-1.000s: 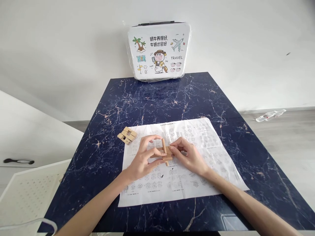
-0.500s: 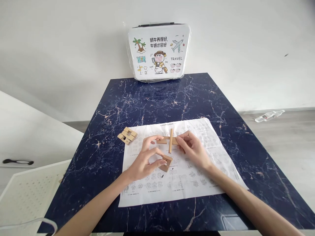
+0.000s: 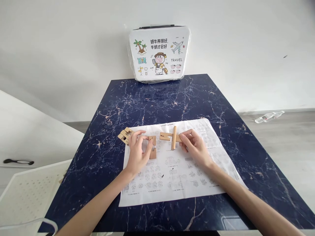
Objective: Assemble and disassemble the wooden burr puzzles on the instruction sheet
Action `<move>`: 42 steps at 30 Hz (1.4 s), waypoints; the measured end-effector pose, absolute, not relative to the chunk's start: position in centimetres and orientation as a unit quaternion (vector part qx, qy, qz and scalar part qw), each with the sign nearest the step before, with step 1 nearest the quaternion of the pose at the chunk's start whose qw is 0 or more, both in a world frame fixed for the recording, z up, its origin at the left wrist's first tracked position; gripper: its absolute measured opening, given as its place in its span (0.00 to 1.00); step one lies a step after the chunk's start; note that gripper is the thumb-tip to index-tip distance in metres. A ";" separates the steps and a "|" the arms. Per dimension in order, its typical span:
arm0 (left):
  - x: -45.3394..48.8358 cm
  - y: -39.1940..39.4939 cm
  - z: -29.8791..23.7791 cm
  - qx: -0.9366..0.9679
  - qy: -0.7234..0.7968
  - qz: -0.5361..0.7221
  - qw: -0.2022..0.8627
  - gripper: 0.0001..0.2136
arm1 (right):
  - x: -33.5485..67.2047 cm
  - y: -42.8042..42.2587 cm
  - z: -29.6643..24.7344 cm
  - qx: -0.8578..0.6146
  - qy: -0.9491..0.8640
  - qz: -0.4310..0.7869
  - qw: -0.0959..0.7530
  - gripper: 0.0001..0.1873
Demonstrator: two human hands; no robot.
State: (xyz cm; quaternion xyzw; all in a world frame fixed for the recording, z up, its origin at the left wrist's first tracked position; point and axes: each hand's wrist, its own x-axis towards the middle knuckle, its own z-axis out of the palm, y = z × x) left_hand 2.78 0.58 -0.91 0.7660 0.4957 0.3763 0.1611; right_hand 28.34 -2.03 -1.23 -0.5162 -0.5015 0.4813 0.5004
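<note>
Between the thumb and fingers of my left hand (image 3: pixel 138 151) is a notched wooden puzzle piece (image 3: pixel 153 153), its cut-out facing right. My right hand (image 3: pixel 195 147) pinches the right end of a flat wooden puzzle piece (image 3: pixel 165 136) with a slot and a dark mark on its left end. Another wooden stick (image 3: pixel 174 138) sits crosswise in that slotted piece. The two held groups are apart, both above a printed instruction sheet (image 3: pixel 145 193). Beyond my left hand, a small cluster of wooden pieces (image 3: pixel 123 136) lies at the sheet's upper left corner, partly hidden by my fingers.
The sheet lies on a dark blue marbled table (image 3: pixel 157 105). A white cartoon-printed case (image 3: pixel 159 54) in clear plastic stands at the table's far edge against the wall. A clear plastic item (image 3: pixel 269 117) is on the floor at right. A white perforated container (image 3: pixel 29 193) stands at left.
My left hand has moved left and turned the notched piece upright, away from the crossed pieces. My right hand has tilted the crossed pieces, and the marked end of the slotted one now shows.
</note>
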 end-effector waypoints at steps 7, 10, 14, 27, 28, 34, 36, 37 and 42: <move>2.8 0.5 -1.5 0.790 0.484 0.346 0.147 0.06 | 28.1 -2.4 -0.6 -0.486 -0.538 0.511 0.462 0.17; 2.7 0.4 -1.7 0.798 0.498 0.309 0.142 0.06 | 28.1 -2.4 -0.5 -0.476 -0.551 0.515 0.453 0.17; 2.7 0.3 -1.8 0.809 0.497 0.286 0.125 0.07 | 28.1 -2.4 -0.6 -0.467 -0.555 0.517 0.455 0.15; 3.3 -0.5 0.6 0.770 0.416 0.300 0.379 0.22 | 27.9 -2.5 -1.0 -0.450 -0.585 0.509 0.443 0.15; 3.3 -0.5 0.7 0.768 0.411 0.295 0.392 0.21 | 27.9 -2.5 -1.2 -0.450 -0.589 0.507 0.440 0.15; 3.2 -0.3 0.9 0.765 0.394 0.296 0.415 0.20 | 27.9 -2.5 -1.4 -0.444 -0.650 0.468 0.402 0.20; 3.2 -0.3 0.7 0.770 0.387 0.296 0.412 0.18 | 27.9 -2.4 -1.2 -0.433 -0.668 0.476 0.375 0.22; 3.1 -0.4 0.7 0.773 0.383 0.297 0.410 0.17 | 27.9 -2.4 -1.0 -0.430 -0.672 0.481 0.362 0.22; 3.2 -0.4 0.4 0.783 0.365 0.296 0.408 0.17 | 28.2 -2.3 -0.7 -0.444 -0.657 0.516 0.324 0.20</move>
